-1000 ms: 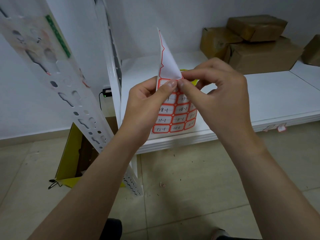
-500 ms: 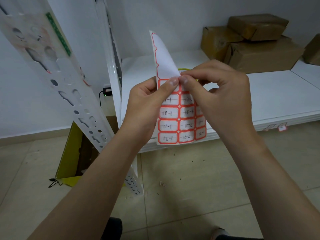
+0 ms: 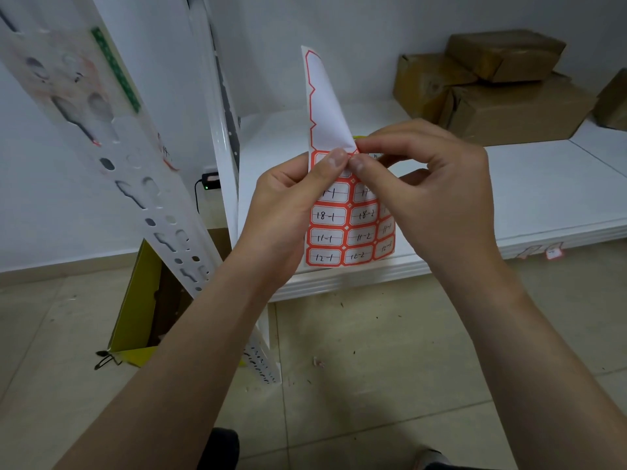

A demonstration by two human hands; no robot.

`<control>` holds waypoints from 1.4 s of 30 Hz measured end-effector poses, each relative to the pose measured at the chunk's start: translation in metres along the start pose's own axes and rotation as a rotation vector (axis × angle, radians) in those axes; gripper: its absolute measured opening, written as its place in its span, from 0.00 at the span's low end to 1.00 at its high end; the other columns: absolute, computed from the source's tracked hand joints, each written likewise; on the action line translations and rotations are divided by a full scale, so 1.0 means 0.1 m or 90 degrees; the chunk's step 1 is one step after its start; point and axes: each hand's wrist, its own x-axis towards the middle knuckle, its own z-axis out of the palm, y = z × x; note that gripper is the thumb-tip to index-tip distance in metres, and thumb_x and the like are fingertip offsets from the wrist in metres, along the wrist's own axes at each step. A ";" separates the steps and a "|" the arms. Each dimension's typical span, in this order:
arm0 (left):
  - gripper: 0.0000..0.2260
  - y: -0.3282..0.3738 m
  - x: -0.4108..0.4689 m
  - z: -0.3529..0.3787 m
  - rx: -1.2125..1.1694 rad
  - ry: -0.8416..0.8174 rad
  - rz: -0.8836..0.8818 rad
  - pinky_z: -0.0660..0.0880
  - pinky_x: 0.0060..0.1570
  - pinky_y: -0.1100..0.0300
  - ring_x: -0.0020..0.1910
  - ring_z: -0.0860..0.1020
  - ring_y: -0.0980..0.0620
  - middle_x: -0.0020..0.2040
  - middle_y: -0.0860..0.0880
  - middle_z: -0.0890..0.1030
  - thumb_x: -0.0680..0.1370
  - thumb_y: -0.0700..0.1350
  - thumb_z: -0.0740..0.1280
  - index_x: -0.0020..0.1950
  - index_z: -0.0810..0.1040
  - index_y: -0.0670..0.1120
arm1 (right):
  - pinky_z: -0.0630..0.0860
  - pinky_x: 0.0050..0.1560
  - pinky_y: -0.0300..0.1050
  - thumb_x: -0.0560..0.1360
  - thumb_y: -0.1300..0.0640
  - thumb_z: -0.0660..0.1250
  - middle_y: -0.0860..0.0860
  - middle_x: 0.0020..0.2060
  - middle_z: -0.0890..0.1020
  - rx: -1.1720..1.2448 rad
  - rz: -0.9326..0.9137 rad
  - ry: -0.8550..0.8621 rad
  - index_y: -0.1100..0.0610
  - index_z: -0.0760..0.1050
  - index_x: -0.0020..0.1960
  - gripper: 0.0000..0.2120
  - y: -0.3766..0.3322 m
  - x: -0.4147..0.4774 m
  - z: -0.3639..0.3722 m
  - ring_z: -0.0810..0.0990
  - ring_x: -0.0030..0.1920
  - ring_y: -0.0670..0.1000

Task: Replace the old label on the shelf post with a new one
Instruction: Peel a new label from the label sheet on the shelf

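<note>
I hold a label sheet (image 3: 349, 235) of red-bordered stickers with handwritten numbers in front of the shelf. My left hand (image 3: 288, 212) grips its left side, thumb pressed on the top row. My right hand (image 3: 431, 195) pinches the sheet's upper part beside that thumb, where the top is folded upward into a white point (image 3: 324, 106). The white perforated shelf post (image 3: 135, 184) slants across the left, with traces of old label residue and a green strip (image 3: 117, 71) near its top. Whether a single sticker is lifted I cannot tell.
A white shelf board (image 3: 529, 195) runs behind my hands, with brown cardboard boxes (image 3: 492, 86) at the back right. A yellow box (image 3: 142, 300) stands on the tiled floor behind the post. A small black device (image 3: 209, 181) with a green light sits by the wall.
The sheet first turned to face me more squarely and its folded top rose higher; over the last half second both hands and the sheet barely shifted.
</note>
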 end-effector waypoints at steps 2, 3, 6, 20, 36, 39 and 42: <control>0.15 0.01 0.00 0.01 0.017 0.005 0.007 0.80 0.59 0.37 0.53 0.87 0.42 0.55 0.44 0.87 0.77 0.53 0.69 0.58 0.83 0.47 | 0.77 0.48 0.23 0.79 0.48 0.73 0.37 0.49 0.81 0.007 0.005 -0.003 0.50 0.85 0.57 0.09 -0.01 0.00 0.00 0.82 0.46 0.34; 0.13 0.01 0.00 0.01 0.027 0.009 0.011 0.81 0.59 0.37 0.53 0.87 0.42 0.55 0.44 0.87 0.79 0.51 0.68 0.59 0.83 0.47 | 0.78 0.48 0.23 0.79 0.48 0.73 0.38 0.49 0.81 0.011 0.007 -0.003 0.49 0.85 0.56 0.09 -0.02 0.00 0.00 0.82 0.46 0.35; 0.10 0.02 0.01 0.02 0.073 0.023 0.029 0.82 0.57 0.39 0.51 0.87 0.45 0.54 0.46 0.88 0.81 0.50 0.67 0.57 0.83 0.49 | 0.78 0.47 0.23 0.79 0.48 0.73 0.34 0.46 0.80 0.034 0.018 -0.009 0.44 0.81 0.53 0.04 -0.05 0.01 -0.02 0.82 0.46 0.34; 0.04 0.04 0.01 0.04 0.129 0.018 0.080 0.85 0.50 0.53 0.47 0.88 0.53 0.48 0.56 0.87 0.82 0.50 0.66 0.52 0.81 0.57 | 0.82 0.48 0.31 0.80 0.51 0.72 0.37 0.45 0.83 0.103 0.076 0.002 0.41 0.81 0.47 0.06 -0.06 0.03 -0.05 0.84 0.48 0.41; 0.03 0.02 0.02 0.05 0.118 0.041 0.060 0.86 0.46 0.56 0.44 0.88 0.54 0.45 0.57 0.88 0.81 0.50 0.67 0.50 0.81 0.58 | 0.76 0.45 0.23 0.79 0.48 0.74 0.36 0.47 0.79 0.032 0.056 0.029 0.42 0.79 0.48 0.04 0.00 0.02 -0.04 0.80 0.48 0.32; 0.03 0.02 0.02 0.05 0.121 0.046 0.055 0.86 0.46 0.56 0.44 0.88 0.54 0.45 0.57 0.88 0.81 0.50 0.67 0.50 0.81 0.57 | 0.75 0.45 0.22 0.79 0.48 0.74 0.34 0.46 0.78 0.025 0.060 0.030 0.43 0.79 0.48 0.03 0.00 0.02 -0.04 0.79 0.47 0.31; 0.03 0.01 0.02 0.05 0.119 0.050 0.048 0.86 0.49 0.51 0.45 0.88 0.52 0.47 0.55 0.88 0.81 0.51 0.68 0.51 0.81 0.57 | 0.74 0.45 0.21 0.79 0.48 0.73 0.35 0.46 0.78 0.017 0.063 0.036 0.44 0.79 0.48 0.04 0.00 0.02 -0.04 0.79 0.47 0.30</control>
